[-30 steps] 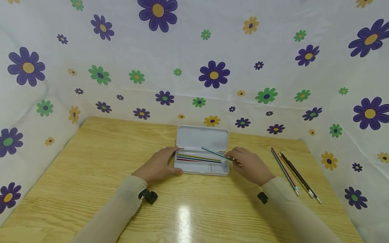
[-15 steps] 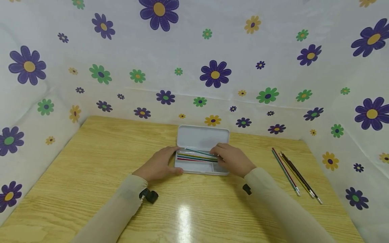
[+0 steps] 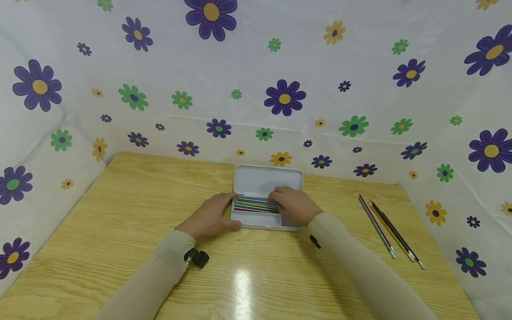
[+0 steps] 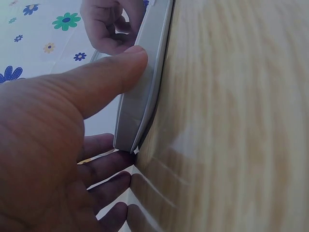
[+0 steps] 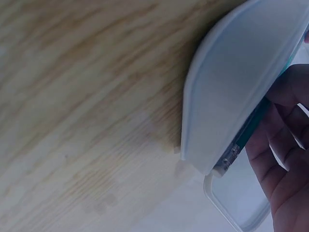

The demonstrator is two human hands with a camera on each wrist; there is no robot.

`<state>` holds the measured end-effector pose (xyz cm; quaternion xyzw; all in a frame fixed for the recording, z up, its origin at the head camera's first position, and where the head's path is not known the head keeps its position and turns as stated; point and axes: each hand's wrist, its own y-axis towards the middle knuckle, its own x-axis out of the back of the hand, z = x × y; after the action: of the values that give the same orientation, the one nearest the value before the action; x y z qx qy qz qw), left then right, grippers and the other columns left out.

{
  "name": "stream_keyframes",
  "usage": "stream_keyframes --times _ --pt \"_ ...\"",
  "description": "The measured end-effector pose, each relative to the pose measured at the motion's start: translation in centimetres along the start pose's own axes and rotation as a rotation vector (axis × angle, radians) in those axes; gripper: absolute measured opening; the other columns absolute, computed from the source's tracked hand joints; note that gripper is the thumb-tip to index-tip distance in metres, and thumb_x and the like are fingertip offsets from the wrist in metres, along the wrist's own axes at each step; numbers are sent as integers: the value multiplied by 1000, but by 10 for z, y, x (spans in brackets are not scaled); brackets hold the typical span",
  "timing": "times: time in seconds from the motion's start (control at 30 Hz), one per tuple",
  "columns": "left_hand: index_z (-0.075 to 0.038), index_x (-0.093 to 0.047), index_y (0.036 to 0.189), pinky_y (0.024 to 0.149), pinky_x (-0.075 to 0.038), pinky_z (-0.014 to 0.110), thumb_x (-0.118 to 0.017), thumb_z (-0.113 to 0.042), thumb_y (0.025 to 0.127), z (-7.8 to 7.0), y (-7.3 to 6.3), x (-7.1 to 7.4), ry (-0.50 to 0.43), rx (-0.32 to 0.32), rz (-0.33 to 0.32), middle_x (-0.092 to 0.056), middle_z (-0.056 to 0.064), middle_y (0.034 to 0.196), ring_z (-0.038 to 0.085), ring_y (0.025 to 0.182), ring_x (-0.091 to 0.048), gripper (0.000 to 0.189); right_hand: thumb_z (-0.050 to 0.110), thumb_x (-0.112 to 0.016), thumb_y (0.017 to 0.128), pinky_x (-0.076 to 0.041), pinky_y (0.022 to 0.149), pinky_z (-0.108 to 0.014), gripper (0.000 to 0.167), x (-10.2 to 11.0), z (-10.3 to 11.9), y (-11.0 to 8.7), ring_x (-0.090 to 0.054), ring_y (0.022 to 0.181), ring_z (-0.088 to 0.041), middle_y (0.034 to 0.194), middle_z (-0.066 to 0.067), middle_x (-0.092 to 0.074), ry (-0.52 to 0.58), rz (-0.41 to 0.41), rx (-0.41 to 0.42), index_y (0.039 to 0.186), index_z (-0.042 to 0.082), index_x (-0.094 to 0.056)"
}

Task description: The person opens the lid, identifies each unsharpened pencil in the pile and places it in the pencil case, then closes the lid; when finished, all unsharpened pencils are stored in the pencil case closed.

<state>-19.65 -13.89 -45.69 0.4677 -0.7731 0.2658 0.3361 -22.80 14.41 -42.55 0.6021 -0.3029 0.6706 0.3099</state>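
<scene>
An open white pencil case (image 3: 256, 218) stands with its lid (image 3: 260, 180) raised at the back. Several coloured pencils (image 3: 250, 205) lie side by side in its long rear compartment. My left hand (image 3: 210, 215) holds the case's left end, the thumb (image 4: 120, 67) on the front wall and the other fingers round the end. My right hand (image 3: 294, 205), over the right half of the case, pinches a teal pencil (image 5: 253, 123). That pencil's eraser end sits right at the case's rim in the right wrist view. The right hand hides the right ends of the pencils inside.
Several more pencils (image 3: 390, 233) lie in a loose bundle on the wooden table (image 3: 140, 191), to the right of the case. A white cloth with flower prints (image 3: 240, 66) hangs behind the table and along both sides. A small divider marks off the case's front right corner.
My right hand has moved left and slightly up with the teal pencil, which has come down alongside the others in the case. My left hand has stayed at the case's left end.
</scene>
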Motion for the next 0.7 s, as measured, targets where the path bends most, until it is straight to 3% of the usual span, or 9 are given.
stream_keyframes --times 0.7 --pt "-10 -39 159 124 -31 52 -82 -50 86 0 0 -1 2 -27 -12 -43 12 160 35 149 -37 93 9 -67 100 -59 93 -35 24 -4 4 8 -65 103 -13 113 3 -67 -25 36 32 121 18 -74"
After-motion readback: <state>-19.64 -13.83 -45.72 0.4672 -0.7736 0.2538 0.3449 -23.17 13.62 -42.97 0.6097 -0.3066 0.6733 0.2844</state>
